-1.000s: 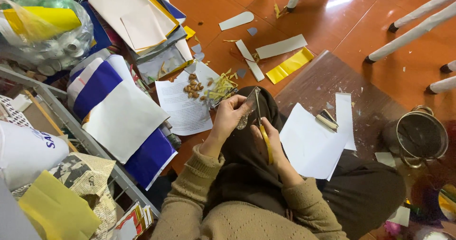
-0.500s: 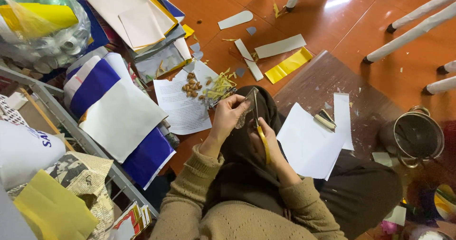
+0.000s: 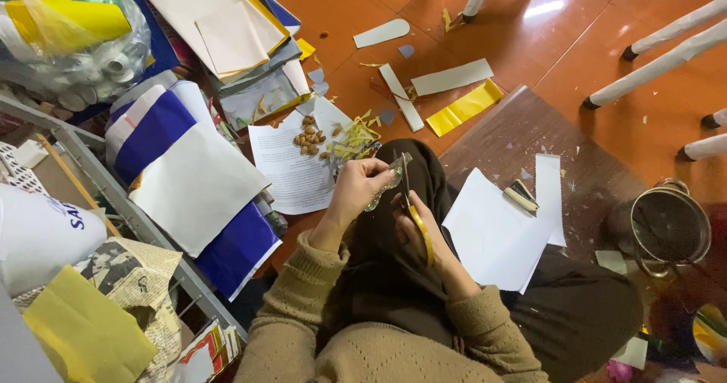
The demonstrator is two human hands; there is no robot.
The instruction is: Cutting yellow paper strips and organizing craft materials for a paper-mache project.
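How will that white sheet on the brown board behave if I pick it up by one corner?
The white sheet looks thin and flat, so it will probably droop and feel very light. It overhangs the brown board onto the dark trousers, so a push would likely slide it off easily.

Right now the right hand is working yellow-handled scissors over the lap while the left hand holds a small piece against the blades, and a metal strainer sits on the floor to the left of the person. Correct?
Not quite. In the head view the strainer is on the right of the person, not the left. The right hand does work the yellow-handled scissors, and the left hand holds the small piece.
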